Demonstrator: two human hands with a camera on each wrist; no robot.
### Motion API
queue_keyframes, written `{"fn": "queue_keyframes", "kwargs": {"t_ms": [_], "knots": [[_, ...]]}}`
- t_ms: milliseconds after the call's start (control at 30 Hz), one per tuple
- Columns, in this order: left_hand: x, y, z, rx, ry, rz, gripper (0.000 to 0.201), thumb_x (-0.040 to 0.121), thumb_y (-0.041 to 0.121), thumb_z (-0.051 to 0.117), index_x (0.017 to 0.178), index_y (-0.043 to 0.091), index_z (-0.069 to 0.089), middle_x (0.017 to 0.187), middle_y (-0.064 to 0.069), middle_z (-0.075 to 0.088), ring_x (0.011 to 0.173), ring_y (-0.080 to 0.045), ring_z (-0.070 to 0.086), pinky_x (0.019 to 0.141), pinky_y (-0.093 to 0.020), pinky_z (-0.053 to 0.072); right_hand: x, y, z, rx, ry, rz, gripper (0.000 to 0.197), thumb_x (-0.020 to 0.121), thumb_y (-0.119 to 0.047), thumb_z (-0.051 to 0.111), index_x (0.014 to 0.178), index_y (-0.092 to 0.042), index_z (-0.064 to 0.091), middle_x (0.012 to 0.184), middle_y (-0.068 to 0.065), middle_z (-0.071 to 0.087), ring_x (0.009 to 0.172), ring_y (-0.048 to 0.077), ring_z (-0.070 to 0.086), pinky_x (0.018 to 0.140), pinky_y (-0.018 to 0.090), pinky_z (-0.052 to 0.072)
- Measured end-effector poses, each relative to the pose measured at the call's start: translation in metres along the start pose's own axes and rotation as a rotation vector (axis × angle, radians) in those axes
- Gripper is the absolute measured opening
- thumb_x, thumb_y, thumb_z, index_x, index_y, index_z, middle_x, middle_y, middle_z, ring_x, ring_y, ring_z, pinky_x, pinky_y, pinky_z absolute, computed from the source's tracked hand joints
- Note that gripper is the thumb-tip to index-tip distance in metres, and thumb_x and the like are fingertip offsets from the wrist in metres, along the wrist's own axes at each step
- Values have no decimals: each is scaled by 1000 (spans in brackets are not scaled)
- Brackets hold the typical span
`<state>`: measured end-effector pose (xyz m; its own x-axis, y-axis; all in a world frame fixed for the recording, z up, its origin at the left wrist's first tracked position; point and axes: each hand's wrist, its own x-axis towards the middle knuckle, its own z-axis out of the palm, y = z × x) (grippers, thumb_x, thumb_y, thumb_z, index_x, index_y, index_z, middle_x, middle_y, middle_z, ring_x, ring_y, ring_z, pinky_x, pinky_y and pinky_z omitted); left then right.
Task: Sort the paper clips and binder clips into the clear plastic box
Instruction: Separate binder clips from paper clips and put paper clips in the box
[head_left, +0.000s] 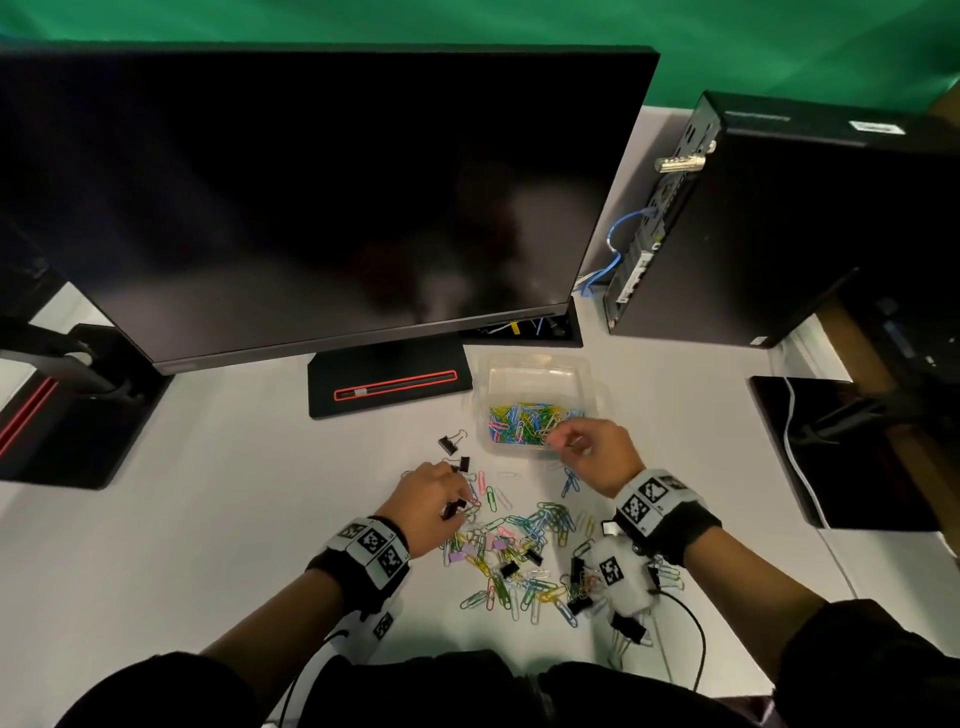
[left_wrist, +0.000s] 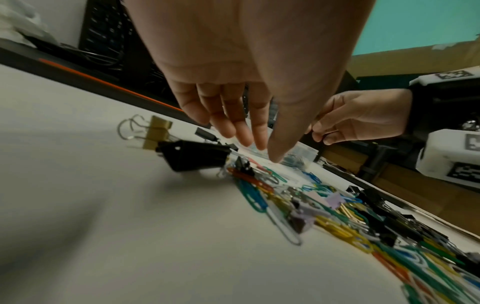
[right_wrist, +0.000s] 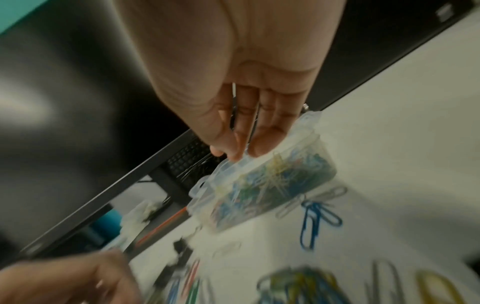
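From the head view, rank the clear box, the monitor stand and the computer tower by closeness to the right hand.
1. Clear box, right under the right hand.
2. Monitor stand, to its left.
3. Computer tower, far back right.

On the white desk (head_left: 208, 519), the right hand (head_left: 592, 454) hovers at the clear plastic box (head_left: 535, 374) holding coloured paper clips (head_left: 524, 421); the left hand (head_left: 431, 499) rests among scattered clips (head_left: 519, 551) beside black binder clips (head_left: 448, 445).

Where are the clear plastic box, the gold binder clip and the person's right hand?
clear plastic box (head_left: 540, 366): head view, far rim.
gold binder clip (left_wrist: 155, 134): left wrist view, its body.
right hand (head_left: 597, 449): head view, back of the hand.
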<state>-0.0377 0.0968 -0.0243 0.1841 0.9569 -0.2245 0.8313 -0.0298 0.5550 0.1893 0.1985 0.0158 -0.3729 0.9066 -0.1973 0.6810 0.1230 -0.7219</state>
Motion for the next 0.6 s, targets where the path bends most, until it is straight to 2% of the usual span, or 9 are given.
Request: {"fn": "queue_keyframes", "kwargs": {"t_ms": [100,133,200,267,367,467,600], "knots": [[-1,1,5,20,-61,19,25,87,21,57,112,20,60,108,-1,58,104,-17,49,93,-28,41,-22,-1,14,-48,-228,-32,30,75,2,65,81,-27,63,90,0,66,65,7,54,64,16,49],[-1,0,6,27,-64,27,28,87,20,57,114,20,60,112,-1,57,106,-17,49,94,-27,40,-27,-1,21,-84,-292,-36,28,74,0,66,83,-27,64,89,-2,63,63,5,53,65,16,49],[-3,-3,9,34,-51,42,33,87,15,55,119,20,59,119,-1,54,111,-18,47,97,-24,36,-34,1,34,-176,-376,-74,23,73,-9,71,92,-22,67,90,-3,60,63,-6,47,64,7,39],[-4,-5,10,29,-29,41,38,87,10,52,123,19,57,124,0,51,115,-17,46,100,-21,33,-38,1,48,-239,-405,-115,29,73,-19,73,101,-18,65,92,-5,56,65,-8,43,63,7,34],[-5,-8,10,28,-2,15,37,88,8,50,124,17,56,127,-2,49,117,-18,45,101,-20,32,-42,-3,63,-282,-404,-125,35,72,-26,73,104,-17,63,95,-3,55,81,10,53,73,21,41],[-6,-11,9,39,33,-41,37,86,15,55,123,17,56,126,-4,47,116,-20,45,101,-26,35,-44,-6,71,-301,-380,-114,19,75,-27,69,91,-17,67,101,4,60,92,20,58,79,29,46],[-9,-10,7,82,77,-83,42,82,27,61,123,19,56,128,-4,46,114,-22,45,100,-33,39,-42,-3,72,-268,-360,-90,9,75,-26,69,80,-18,68,92,-1,59,84,16,57,76,27,47]]}}
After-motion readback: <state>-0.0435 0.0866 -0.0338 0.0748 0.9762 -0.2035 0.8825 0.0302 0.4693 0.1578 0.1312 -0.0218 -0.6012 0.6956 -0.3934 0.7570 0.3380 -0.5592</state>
